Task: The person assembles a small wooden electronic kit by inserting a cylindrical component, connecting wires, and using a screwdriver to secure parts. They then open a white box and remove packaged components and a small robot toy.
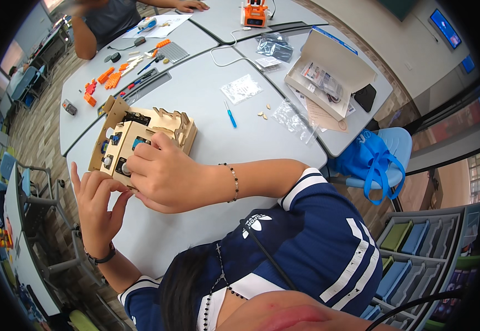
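A light wooden box-like model (pixel 143 131) with small electronic boards and cut-out wooden pieces on its top lies on the table in front of me. At its near edge my left hand (pixel 97 199) pinches thumb and forefinger together, the other fingers raised. What the pinch holds is too small to make out. My right hand (pixel 165 174) lies over the model's near right part with curled fingers, its lower edge close to the left fingertips. Whatever those fingers grip is hidden beneath them.
Beyond the model lie a blue screwdriver (pixel 230 115), small wooden bits (pixel 262 115) and clear plastic bags (pixel 241 89). An open white box (pixel 332 74) stands at the right. Orange building bricks (pixel 113 80) lie at the far left, near another person's arm (pixel 83 38).
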Motion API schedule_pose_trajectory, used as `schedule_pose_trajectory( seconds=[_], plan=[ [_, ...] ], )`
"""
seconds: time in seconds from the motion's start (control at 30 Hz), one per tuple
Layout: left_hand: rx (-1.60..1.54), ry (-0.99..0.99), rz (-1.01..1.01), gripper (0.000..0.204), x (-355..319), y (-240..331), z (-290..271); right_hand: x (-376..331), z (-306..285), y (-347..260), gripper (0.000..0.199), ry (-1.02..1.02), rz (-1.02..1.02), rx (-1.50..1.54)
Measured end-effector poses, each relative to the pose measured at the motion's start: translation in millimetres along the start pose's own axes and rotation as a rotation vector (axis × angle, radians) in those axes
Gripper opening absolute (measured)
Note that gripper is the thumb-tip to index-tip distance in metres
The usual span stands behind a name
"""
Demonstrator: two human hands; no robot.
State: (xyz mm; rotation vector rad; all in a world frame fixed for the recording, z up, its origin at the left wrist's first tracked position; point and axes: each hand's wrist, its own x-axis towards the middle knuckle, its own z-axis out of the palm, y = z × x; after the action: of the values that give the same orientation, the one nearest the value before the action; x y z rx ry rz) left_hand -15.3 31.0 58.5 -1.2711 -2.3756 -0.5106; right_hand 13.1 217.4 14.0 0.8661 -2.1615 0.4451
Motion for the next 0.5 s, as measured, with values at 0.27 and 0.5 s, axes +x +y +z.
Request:
schedule_pose_trajectory(
  seconds=[0.27,0.5],
  plan=[
    [0.035,0.004,0.060,0.016,-2.3,-4.1,-0.2,-1.0,-0.1,0.2,0.019,-0.021,0.002,0.009],
    [0.021,0.008,0.039,0.015,-0.3,-3.7,0.4,-0.4,0.2,-0.1,0.017,0.003,0.006,0.010]
  ],
)
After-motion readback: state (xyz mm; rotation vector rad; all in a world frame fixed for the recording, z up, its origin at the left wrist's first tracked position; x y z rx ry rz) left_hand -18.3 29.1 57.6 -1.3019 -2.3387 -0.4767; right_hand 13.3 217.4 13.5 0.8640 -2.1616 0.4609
